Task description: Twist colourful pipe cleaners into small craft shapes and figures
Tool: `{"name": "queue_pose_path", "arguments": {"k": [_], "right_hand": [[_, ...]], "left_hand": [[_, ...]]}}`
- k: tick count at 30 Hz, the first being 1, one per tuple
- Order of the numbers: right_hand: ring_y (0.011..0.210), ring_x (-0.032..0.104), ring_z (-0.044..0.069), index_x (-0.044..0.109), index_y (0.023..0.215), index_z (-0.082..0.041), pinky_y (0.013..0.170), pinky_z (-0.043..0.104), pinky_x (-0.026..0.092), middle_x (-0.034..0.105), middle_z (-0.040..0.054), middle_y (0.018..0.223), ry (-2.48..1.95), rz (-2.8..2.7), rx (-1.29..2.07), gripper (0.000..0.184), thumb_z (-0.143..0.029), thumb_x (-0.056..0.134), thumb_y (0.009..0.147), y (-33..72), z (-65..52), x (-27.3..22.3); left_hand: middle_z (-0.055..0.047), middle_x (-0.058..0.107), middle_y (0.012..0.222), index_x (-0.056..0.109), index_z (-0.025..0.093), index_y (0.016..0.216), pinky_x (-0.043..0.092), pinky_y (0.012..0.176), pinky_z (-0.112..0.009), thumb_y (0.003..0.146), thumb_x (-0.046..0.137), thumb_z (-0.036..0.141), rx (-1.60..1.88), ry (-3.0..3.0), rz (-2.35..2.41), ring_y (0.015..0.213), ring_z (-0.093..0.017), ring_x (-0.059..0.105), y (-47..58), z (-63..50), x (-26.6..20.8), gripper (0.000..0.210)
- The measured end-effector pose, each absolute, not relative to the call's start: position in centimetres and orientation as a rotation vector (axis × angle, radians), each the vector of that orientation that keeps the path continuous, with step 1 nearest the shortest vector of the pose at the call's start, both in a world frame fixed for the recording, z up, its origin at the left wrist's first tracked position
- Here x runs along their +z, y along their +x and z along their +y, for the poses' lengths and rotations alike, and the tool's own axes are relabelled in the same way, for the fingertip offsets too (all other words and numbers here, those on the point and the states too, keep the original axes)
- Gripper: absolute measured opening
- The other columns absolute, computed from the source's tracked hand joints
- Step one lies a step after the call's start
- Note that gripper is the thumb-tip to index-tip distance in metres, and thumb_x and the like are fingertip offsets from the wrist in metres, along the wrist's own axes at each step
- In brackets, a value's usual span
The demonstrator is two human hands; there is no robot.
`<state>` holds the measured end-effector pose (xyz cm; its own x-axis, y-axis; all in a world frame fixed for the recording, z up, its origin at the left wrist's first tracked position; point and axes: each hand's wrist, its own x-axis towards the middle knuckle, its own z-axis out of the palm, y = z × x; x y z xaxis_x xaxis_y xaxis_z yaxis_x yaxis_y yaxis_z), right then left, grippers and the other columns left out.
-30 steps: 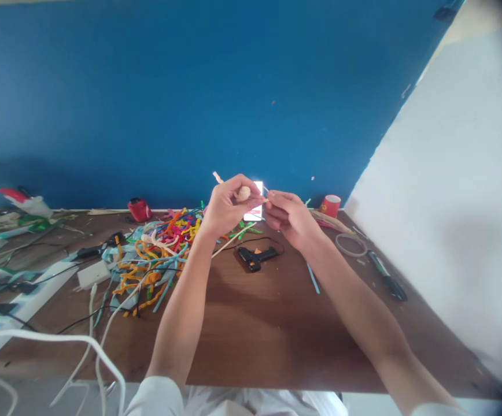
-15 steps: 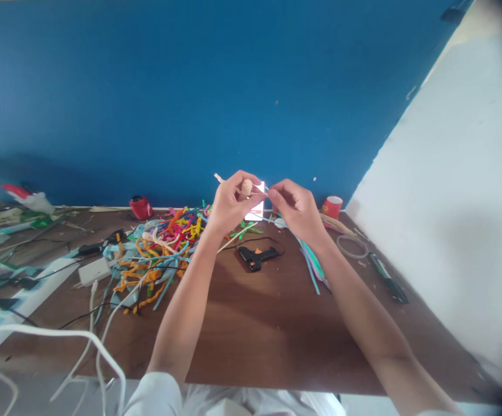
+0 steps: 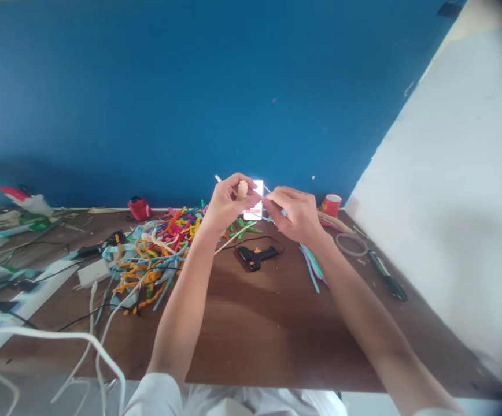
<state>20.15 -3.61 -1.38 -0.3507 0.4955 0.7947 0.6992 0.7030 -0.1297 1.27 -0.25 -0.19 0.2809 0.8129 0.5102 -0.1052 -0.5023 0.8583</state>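
My left hand (image 3: 226,203) is closed around a cream pipe cleaner (image 3: 243,188) wound into a small thick coil, and a straight end pokes out above the knuckles. Close beside it, my right hand (image 3: 293,211) pinches a thin pale strand that appears to be part of the same pipe cleaner. The fingertips of both hands nearly meet. Behind them a lit phone (image 3: 258,189) stands upright, partly covered by my left hand. Below the hands, a black glue gun (image 3: 256,257) lies on the table.
A tangled heap of coloured pipe cleaners (image 3: 159,254) lies left. Straight pipe cleaners (image 3: 312,268) and a dark green marker-like object (image 3: 387,277) lie right. A red cup (image 3: 331,205) stands near the wall. White cables (image 3: 60,333) and a power strip (image 3: 38,289) occupy the left side.
My right hand has turned over slightly, with its knuckles higher and its fingers more curled, and has come a little closer to my left hand. Both hands keep their hold.
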Motion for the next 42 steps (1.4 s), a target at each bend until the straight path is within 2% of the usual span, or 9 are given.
{"name": "queue_pose_path", "arguments": {"k": [4, 12, 16, 22, 26, 29, 33, 38, 42], "right_hand": [[0.058, 0.041, 0.012, 0.057, 0.071, -0.021, 0.059, 0.029, 0.030, 0.049, -0.0023, 0.061, -0.894, -1.889, 0.191, 0.030, -0.036, 0.052, 0.097, 19.2, -3.8, -1.5], [0.047, 0.019, 0.007, 0.055, 0.066, -0.019, 0.045, 0.025, 0.015, 0.024, -0.0088, 0.054, -0.514, -1.200, 1.445, 0.024, -0.032, 0.069, 0.081, 16.8, -4.2, -1.2], [0.046, 0.019, 0.006, 0.055, 0.064, -0.017, 0.043, 0.024, 0.016, 0.024, -0.0087, 0.054, -0.494, -1.092, 1.646, 0.022, -0.027, 0.069, 0.078, 17.0, -4.3, -0.6], [0.047, 0.032, 0.008, 0.058, 0.069, -0.018, 0.047, 0.025, 0.021, 0.038, -0.0063, 0.054, -0.646, -1.273, 1.344, 0.023, -0.033, 0.065, 0.085, 17.7, -3.7, -1.2], [0.056, 0.046, 0.011, 0.061, 0.075, -0.019, 0.056, 0.027, 0.033, 0.055, -0.0016, 0.063, -0.896, -1.634, 0.501, 0.026, -0.038, 0.059, 0.093, 17.9, -3.7, -1.5], [0.072, 0.057, 0.014, 0.065, 0.094, -0.019, 0.065, 0.028, 0.039, 0.067, 0.0037, 0.083, -0.916, -1.830, -0.188, 0.020, -0.032, 0.051, 0.100, 18.4, -3.5, -1.8], [0.085, 0.062, 0.016, 0.065, 0.109, -0.021, 0.072, 0.028, 0.041, 0.072, 0.0051, 0.094, -0.838, -1.939, -0.704, 0.020, -0.021, 0.047, 0.102, 19.6, -2.6, -2.5], [0.079, 0.058, 0.017, 0.065, 0.096, -0.020, 0.068, 0.030, 0.037, 0.070, 0.0040, 0.084, -0.847, -2.054, -0.889, 0.020, -0.014, 0.046, 0.099, 20.3, -2.1, -2.7], [0.073, 0.054, 0.016, 0.062, 0.084, -0.018, 0.065, 0.030, 0.034, 0.065, 0.0033, 0.076, -0.872, -2.039, -0.558, 0.022, -0.022, 0.047, 0.100, 19.9, -2.7, -2.0]], "left_hand": [[0.003, 0.060, 0.070, 0.064, 0.018, 0.081, 0.043, 0.054, -0.021, 0.071, 0.082, 0.028, 1.426, 1.816, 0.649, 0.060, -0.009, 0.053, 1.3, 0.0, -0.5, 0.023], [0.003, 0.068, 0.071, 0.067, 0.019, 0.076, 0.042, 0.059, -0.021, 0.082, 0.076, 0.027, 1.728, 2.214, 0.635, 0.063, -0.009, 0.056, 0.9, -0.5, -0.3, 0.014], [0.003, 0.070, 0.074, 0.069, 0.020, 0.081, 0.043, 0.062, -0.021, 0.084, 0.073, 0.024, 1.741, 2.318, 0.692, 0.064, -0.008, 0.057, 0.9, -0.8, -0.2, 0.007], [0.001, 0.072, 0.083, 0.068, 0.020, 0.093, 0.045, 0.062, -0.023, 0.082, 0.073, 0.028, 1.590, 2.122, 0.773, 0.065, -0.010, 0.058, 1.3, -1.0, -0.1, 0.015], [0.000, 0.071, 0.081, 0.067, 0.018, 0.095, 0.049, 0.063, -0.023, 0.074, 0.077, 0.026, 1.496, 1.829, 0.745, 0.068, -0.011, 0.062, 1.6, -0.9, 0.0, 0.024], [0.000, 0.068, 0.072, 0.067, 0.016, 0.092, 0.048, 0.058, -0.022, 0.066, 0.083, 0.027, 1.432, 1.541, 0.734, 0.063, -0.011, 0.061, 1.6, -0.9, 0.3, 0.033], [0.000, 0.065, 0.065, 0.069, 0.013, 0.091, 0.041, 0.050, -0.020, 0.057, 0.088, 0.024, 1.278, 1.360, 0.769, 0.055, -0.008, 0.057, 1.3, -0.9, 0.6, 0.041], [-0.003, 0.069, 0.070, 0.069, 0.012, 0.093, 0.040, 0.051, -0.020, 0.058, 0.087, 0.022, 1.229, 1.382, 0.803, 0.057, -0.008, 0.057, 1.3, -0.2, -0.1, 0.041], [0.001, 0.067, 0.069, 0.069, 0.014, 0.093, 0.044, 0.057, -0.021, 0.060, 0.085, 0.021, 1.276, 1.540, 0.779, 0.060, -0.009, 0.058, 1.5, 0.1, -0.6, 0.038]]}}
